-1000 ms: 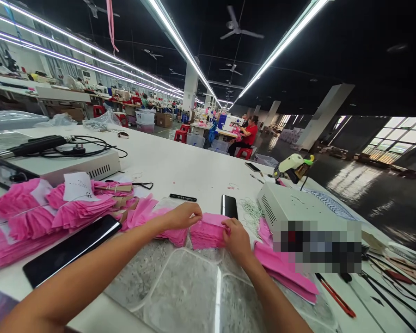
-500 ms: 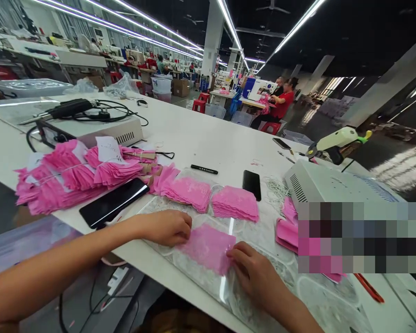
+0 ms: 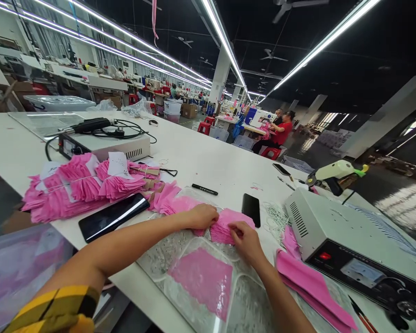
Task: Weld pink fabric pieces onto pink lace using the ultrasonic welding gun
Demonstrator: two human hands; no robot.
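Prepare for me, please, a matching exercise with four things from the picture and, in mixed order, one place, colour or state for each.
1. marker
2. single pink piece
3. right hand
4. tied pink bundle

A. at the small pink stack
B. black
C. topped with white papers
D. lying flat, nearest the camera

Pairs: 1-B, 2-D, 3-A, 4-C

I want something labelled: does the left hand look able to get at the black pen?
Likely yes: the pen lies uncovered on the table just beyond the left hand, with nothing visibly blocking it.
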